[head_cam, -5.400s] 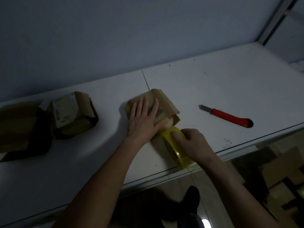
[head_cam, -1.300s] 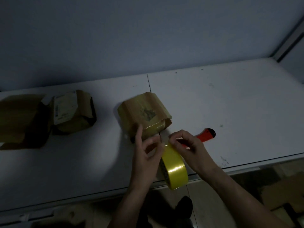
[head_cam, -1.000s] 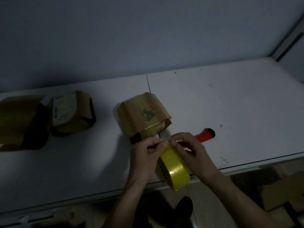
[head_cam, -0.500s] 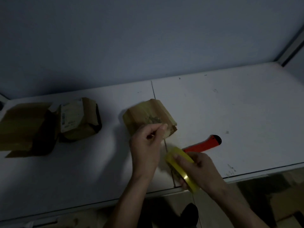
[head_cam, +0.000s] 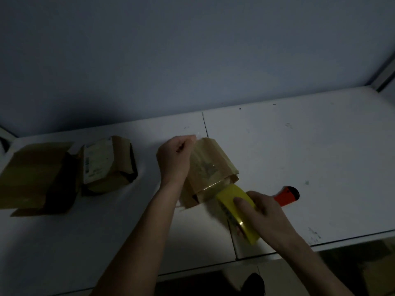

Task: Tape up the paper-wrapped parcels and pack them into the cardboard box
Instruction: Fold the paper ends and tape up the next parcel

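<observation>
Mid-bench | left hand (head_cam: 174,160) pinches tape end past parcel (head_cam: 210,167) | right hand (head_cam: 264,214) grips yellow tape roll (head_cam: 238,212) | next: probably press strip down, cut

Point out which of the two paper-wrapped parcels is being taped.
The middle parcel, between the left hand and the yellow tape roll in the right hand. The labelled parcel sits untouched beside the cardboard box.
</observation>
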